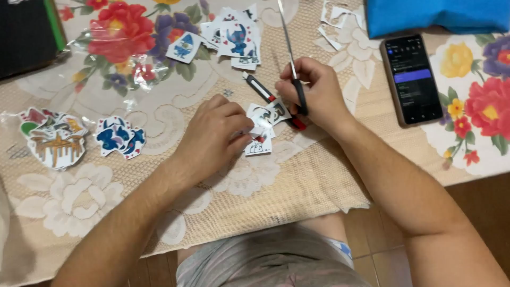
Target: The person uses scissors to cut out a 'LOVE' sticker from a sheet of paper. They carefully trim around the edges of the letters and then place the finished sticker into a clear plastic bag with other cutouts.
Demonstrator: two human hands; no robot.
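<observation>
Cutting-out step judged in hand. A small printed sticker sheet is pinched in the curled fingers of the left hand, just above the tablecloth at table centre. Scissors are gripped in the closed right hand, blades pointing away, apparently shut. A red-tipped craft knife lies beneath. Finished cutouts lie left; phone right. Next move judged to need blades opened and brought to the sheet's edge.
</observation>
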